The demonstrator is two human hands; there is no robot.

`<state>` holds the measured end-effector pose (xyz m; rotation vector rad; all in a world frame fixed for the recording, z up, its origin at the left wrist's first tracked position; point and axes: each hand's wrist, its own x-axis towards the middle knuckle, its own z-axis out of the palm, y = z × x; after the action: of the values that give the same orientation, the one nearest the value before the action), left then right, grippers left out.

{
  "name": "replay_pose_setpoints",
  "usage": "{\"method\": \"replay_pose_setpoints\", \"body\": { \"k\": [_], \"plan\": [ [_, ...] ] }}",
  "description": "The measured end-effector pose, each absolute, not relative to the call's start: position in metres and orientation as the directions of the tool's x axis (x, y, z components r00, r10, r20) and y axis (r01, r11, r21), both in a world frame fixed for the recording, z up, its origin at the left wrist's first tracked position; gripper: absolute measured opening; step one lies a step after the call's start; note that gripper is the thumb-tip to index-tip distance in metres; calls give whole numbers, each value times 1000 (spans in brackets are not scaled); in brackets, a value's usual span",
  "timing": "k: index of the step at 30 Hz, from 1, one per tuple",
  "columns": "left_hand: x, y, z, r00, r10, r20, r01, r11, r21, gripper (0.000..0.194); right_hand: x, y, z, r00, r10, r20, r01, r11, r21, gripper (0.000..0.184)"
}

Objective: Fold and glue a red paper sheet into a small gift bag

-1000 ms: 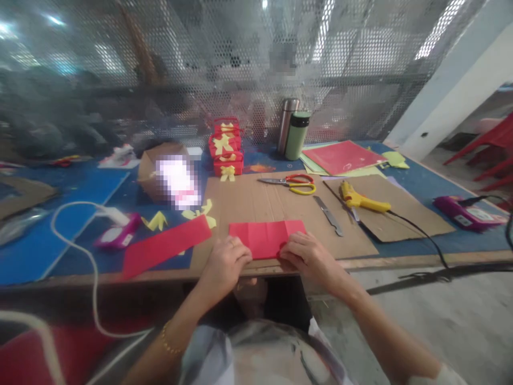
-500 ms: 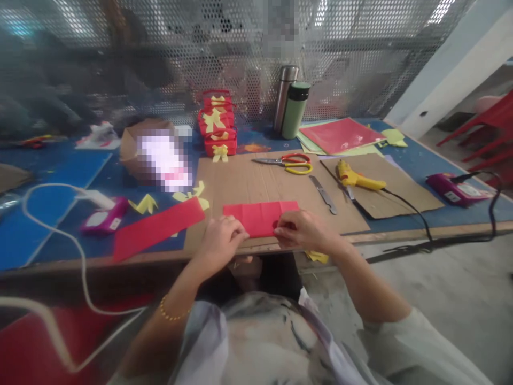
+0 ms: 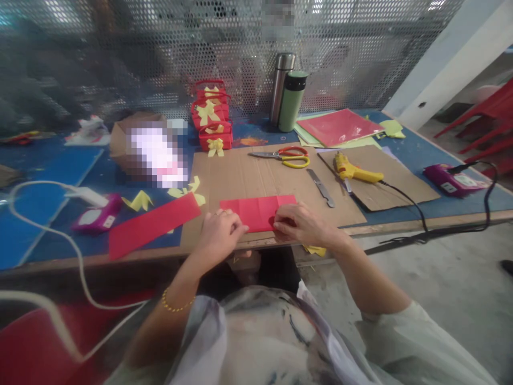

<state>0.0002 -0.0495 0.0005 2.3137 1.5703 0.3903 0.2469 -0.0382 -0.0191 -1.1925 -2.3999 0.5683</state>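
A creased piece of red paper [image 3: 258,212] lies on the brown cardboard sheet [image 3: 232,171] at the table's front edge. At its left end my left hand [image 3: 223,231] grips the near edge between thumb and curled fingers. My right hand [image 3: 295,221] pinches the near edge at the right end, its fingertips pressed together. Left of my left hand rests a flat red paper strip [image 3: 154,225]. Beyond the creased paper are scissors [image 3: 282,156] with red and yellow handles and a metal craft knife [image 3: 320,188].
Yellow glue gun [image 3: 355,170] sits on a second cardboard piece at right, its black cord hanging over the edge. Small red boxes with yellow bows [image 3: 215,145] stand at the back, near a green flask [image 3: 292,101] and a steel flask [image 3: 280,80]. Purple power sockets [image 3: 98,215] and yellow paper scraps lie left.
Both hands keep hold of the creased red paper in nearly the same place. The whole view has shifted slightly, with the table things appearing a little higher and further left.
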Motion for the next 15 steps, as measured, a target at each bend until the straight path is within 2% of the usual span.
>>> {"method": "replay_pose_setpoints", "body": {
  "k": [15],
  "plan": [
    [5, -48, 0, 372, 927, 50, 872, -367, 324, 30, 241, -40, -9, -543, 837, 74, 766, 529, -365, 17]
  ]
}}
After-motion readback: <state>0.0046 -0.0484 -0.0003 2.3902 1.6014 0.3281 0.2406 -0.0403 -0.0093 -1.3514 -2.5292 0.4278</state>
